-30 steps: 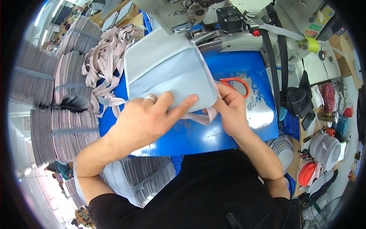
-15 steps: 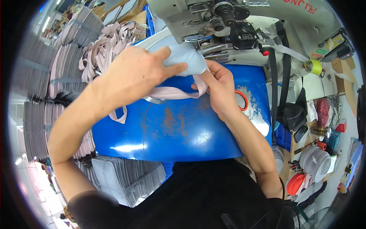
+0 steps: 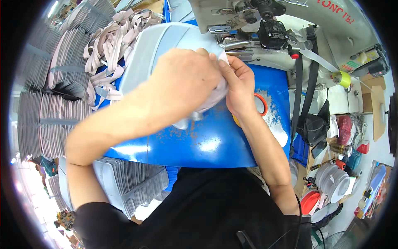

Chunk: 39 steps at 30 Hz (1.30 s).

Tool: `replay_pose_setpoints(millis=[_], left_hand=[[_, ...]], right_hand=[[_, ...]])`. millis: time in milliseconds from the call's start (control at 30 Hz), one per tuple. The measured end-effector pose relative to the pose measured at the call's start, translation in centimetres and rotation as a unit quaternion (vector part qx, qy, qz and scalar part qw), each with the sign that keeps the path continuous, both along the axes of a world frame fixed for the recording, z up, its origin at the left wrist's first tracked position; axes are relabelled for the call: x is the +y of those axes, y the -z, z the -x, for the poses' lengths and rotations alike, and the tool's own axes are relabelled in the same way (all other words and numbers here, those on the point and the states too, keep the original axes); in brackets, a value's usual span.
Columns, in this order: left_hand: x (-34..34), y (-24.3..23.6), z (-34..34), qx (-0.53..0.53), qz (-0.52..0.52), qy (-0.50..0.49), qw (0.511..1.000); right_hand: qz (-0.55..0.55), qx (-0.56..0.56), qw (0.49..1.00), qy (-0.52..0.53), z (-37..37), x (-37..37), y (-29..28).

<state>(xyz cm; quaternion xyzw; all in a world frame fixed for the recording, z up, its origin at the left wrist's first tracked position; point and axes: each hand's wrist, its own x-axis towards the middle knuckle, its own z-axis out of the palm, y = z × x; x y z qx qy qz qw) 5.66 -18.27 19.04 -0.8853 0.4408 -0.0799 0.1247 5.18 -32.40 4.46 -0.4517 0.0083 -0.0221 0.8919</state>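
Note:
A light blue-grey padded fabric panel (image 3: 143, 52) lies at the back of the blue table, its right end under my hands. My left hand (image 3: 188, 79) is curled over the panel's edge, back of the hand up, with most of its fingertips hidden. Close against it, my right hand (image 3: 240, 85) pinches a pale pink strap (image 3: 224, 56) at the panel's corner. More of the pink strap is bunched below my left hand. Just beyond my hands stands the sewing machine (image 3: 244, 20), its needle area near the panel.
Orange-handled scissors (image 3: 264, 103) lie partly behind my right wrist on the blue table (image 3: 195, 147). A tangle of pink straps (image 3: 112, 45) sits at the far left. Bundled fabric stacks (image 3: 54, 116) stand left and below the table. Black straps (image 3: 310, 83) hang at the right.
My left hand has moved right and down to meet my right hand. More of the panel shows at the left, and the strap's loop is now bunched under my hands. The view has shifted slightly.

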Motion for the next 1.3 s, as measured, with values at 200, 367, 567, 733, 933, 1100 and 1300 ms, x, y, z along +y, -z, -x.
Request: replay_pose_setpoints(millis=[200, 367, 567, 733, 933, 1100, 1300], left_hand=[[-3.6, 1.9, 0.6, 0.094, 0.137, -0.135, 0.977], [-1.6, 5.5, 3.7, 0.070, 0.301, -0.160, 0.938], [1.6, 6.7, 8.4, 0.041, 0.347, -0.048, 0.936], [4.5, 7.6, 7.5, 0.011, 0.386, 0.041, 0.922], [5.6, 7.0, 6.8, 0.054, 0.439, 0.050, 0.895], [4.9, 7.3, 6.6, 0.061, 0.501, 0.035, 0.862], [4.1, 7.5, 6.7, 0.036, 0.524, 0.036, 0.850]], right_hand=[[0.109, 0.019, 0.993, 0.026, 1.5, -0.1, -1.3], [0.194, -0.025, 0.981, -0.005, 5.4, -1.6, -0.3], [0.237, -0.037, 0.970, -0.034, 9.2, -3.5, 0.1], [0.600, -0.285, 0.745, -0.064, 9.0, -5.1, -3.9], [0.653, -0.355, 0.668, -0.026, 7.7, -4.4, -5.9], [0.697, -0.185, 0.685, -0.101, 5.6, -2.7, -6.8], [0.621, 0.050, 0.761, -0.179, 2.4, -2.4, -5.9]])
